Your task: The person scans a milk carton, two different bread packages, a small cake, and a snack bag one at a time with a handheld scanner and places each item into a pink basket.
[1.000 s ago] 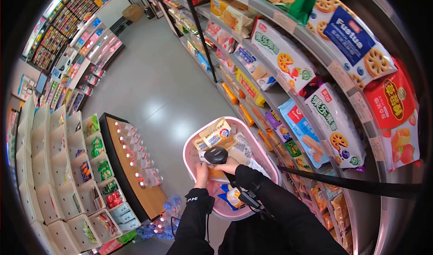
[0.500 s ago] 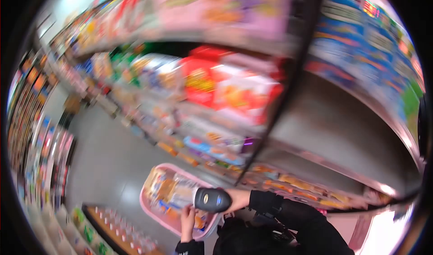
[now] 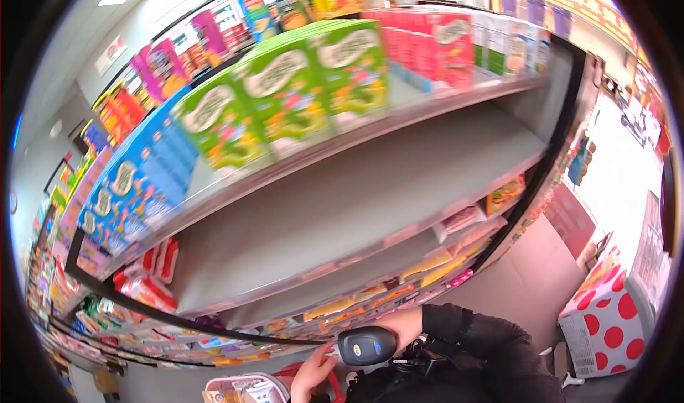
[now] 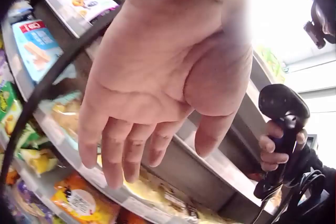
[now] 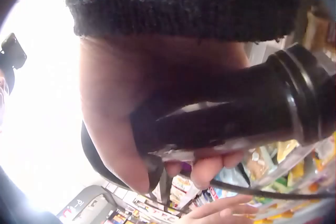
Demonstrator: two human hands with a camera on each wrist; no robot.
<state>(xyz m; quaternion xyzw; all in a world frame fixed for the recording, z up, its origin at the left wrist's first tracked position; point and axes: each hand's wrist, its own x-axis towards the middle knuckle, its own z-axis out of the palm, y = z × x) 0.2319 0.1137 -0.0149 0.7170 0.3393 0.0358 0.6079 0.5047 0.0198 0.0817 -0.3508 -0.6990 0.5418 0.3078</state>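
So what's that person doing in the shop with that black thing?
A person stands close to shop shelves, facing a wide grey shelf below a row of green boxes. Their right hand grips a black handheld scanner by its handle. Their left hand holds nothing, its fingers relaxed, just beside the scanner. A pink basket shows at the bottom edge of the head view.

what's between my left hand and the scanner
Nothing. In the left wrist view the gap between the left hand and the scanner, held by the right hand, is bare air; only store shelves show behind it.
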